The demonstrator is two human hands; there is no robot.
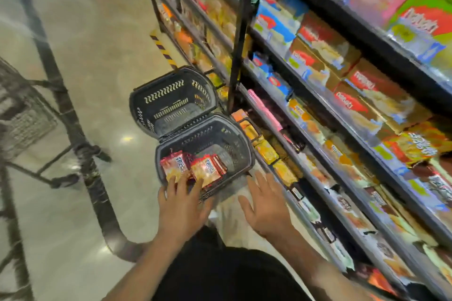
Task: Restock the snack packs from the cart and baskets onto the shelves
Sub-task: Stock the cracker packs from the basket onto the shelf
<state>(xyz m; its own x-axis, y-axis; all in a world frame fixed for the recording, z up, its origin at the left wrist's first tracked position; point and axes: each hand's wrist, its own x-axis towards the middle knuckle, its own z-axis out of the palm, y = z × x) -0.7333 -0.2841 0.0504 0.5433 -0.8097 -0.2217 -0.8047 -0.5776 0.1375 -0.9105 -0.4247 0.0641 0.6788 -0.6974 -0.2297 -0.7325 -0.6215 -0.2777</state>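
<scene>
At the far left stood a dark wire-mesh shopping cart (27,117) on the pale glossy floor (97,39), its frame blurred. Further right, two dark grey plastic baskets sat on the floor touching end to end beside the shelving: the far basket (171,102) showed only its slotted walls and bottom, while the near basket (205,154) held a small pile of red-and-orange snack packs (195,166) at its near end. The left hand (182,205) was released, fingers spread and straight, with its fingertips lying on the snack packs at the near rim of the near basket. Just to its right, the right hand (265,205) was also released and held nothing, fingers splayed, hovering above the floor between the near basket and the lowest shelf. At the right ran the dark metal shelves (318,95), tier above tier, filled with rows of yellow, orange, brown, blue and pink snack packages (330,46); their print was too blurred to read. A black upright post (242,32) stood at the front of the shelves.
</scene>
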